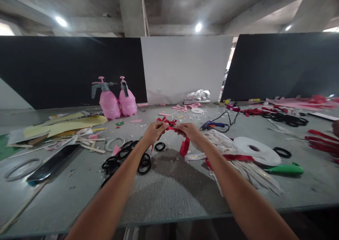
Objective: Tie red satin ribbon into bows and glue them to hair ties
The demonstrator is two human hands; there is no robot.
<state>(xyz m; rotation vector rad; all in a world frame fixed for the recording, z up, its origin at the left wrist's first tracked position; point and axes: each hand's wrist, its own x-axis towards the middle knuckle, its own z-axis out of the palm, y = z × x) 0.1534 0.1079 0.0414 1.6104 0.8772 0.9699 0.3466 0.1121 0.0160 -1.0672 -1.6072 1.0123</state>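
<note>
Both hands meet over the middle of the table, pinching a red ribbon (184,147) that is gathered into loops between them. My left hand (156,132) is closed on the loops from the left. From the other side, my right hand (188,131) grips the same ribbon, and a loose end hangs below its fingers. Something dark shows among the loops, too small to make out. Just below the left hand lies a black hair tie (160,146), with a pile of black hair ties (116,162) further left. White ribbon strips (219,141) lie beside my right forearm.
Two pink spray bottles (109,105) stand at back left, near yellow paper (66,126) and a phone (54,162). A blue glue gun (215,124), a white ribbon roll (265,155) and a green-handled tool (287,168) lie right. Another person's hand (335,128) shows at the right edge.
</note>
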